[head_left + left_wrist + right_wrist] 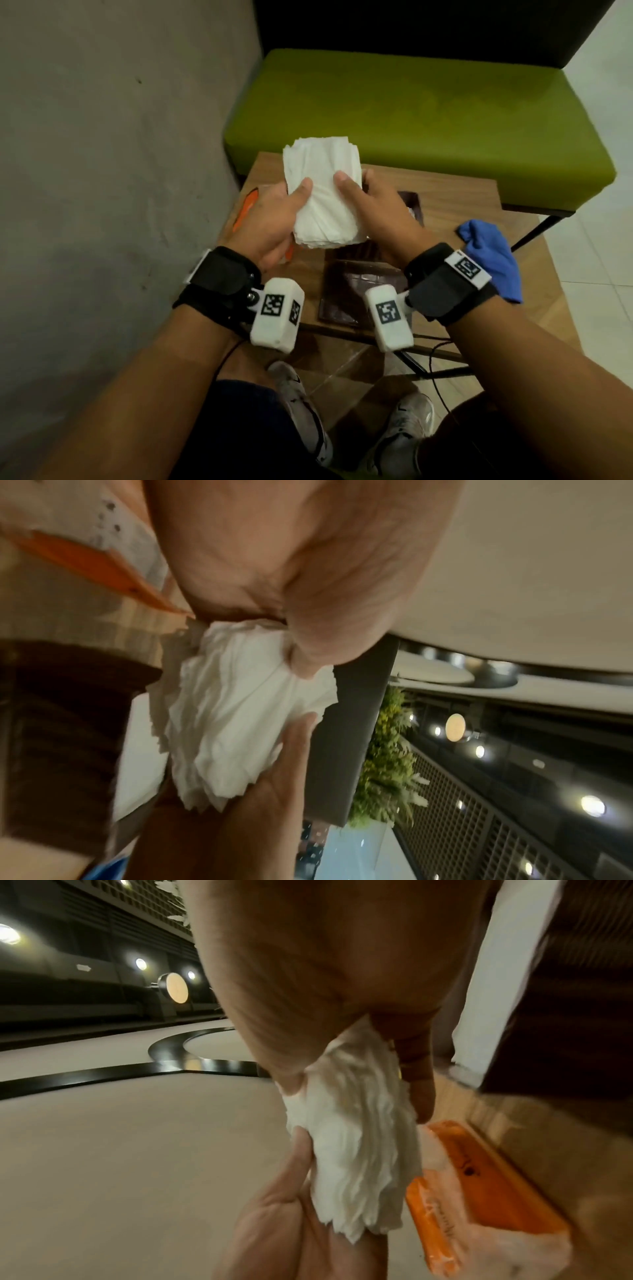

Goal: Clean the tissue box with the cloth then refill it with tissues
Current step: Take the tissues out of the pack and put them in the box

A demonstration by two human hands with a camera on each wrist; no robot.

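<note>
I have the stack of tissues (323, 195) pinched between my left hand (270, 222) and right hand (380, 212), thumbs on top, held above the desk (455, 205). It should be light, soft and floppy, so I would grip both long edges. White, crumpled, ragged-edged; the dark tissue box (356, 291) lies below my right hand.

Café-like lounge: green bench (411, 113), small wooden table (455, 205).

Head view is dimly lit, corners darkened and bent by the wide lens. The tissues (323, 195) are rendered brightest. Both wrist views are smeared by motion blur; round ceiling lamps (455, 731) beyond the tissues are blown out.
</note>
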